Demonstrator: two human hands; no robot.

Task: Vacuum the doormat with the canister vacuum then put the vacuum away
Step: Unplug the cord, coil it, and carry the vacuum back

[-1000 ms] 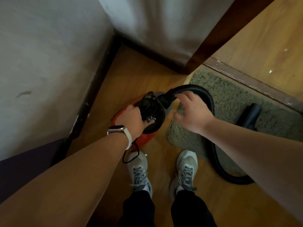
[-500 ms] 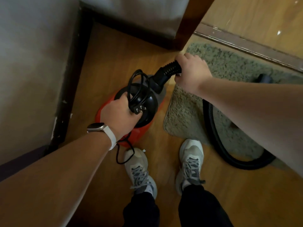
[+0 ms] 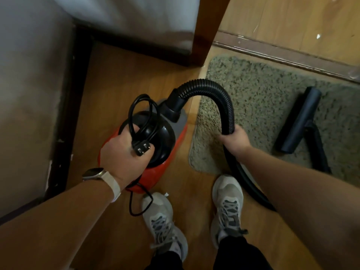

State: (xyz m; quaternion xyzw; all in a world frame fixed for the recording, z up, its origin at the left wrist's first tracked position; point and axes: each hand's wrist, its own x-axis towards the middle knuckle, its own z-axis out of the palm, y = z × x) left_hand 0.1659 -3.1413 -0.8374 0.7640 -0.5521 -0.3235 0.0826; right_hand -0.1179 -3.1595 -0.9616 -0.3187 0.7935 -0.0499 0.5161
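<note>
A red and black canister vacuum (image 3: 165, 137) stands on the wood floor just left of the shaggy grey-green doormat (image 3: 259, 98). My left hand (image 3: 124, 152) grips its top together with the coiled black power cord (image 3: 142, 114), whose plug (image 3: 141, 150) sticks out by my fingers. A black ribbed hose (image 3: 214, 94) arches from the canister over the mat's left edge. My right hand (image 3: 236, 140) is closed around the hose lower down. The black floor nozzle (image 3: 298, 119) lies on the mat at the right.
A grey wall (image 3: 29, 94) with a dark baseboard runs along the left and meets another wall at the back corner. A brown door frame post (image 3: 208, 26) stands behind the mat, with a threshold strip (image 3: 282, 53) beyond it. My two grey shoes (image 3: 226, 207) stand close to the vacuum.
My right hand has slid down the hose from near the canister's neck to lower on the arch. The left hand keeps its hold on the vacuum top and cord.
</note>
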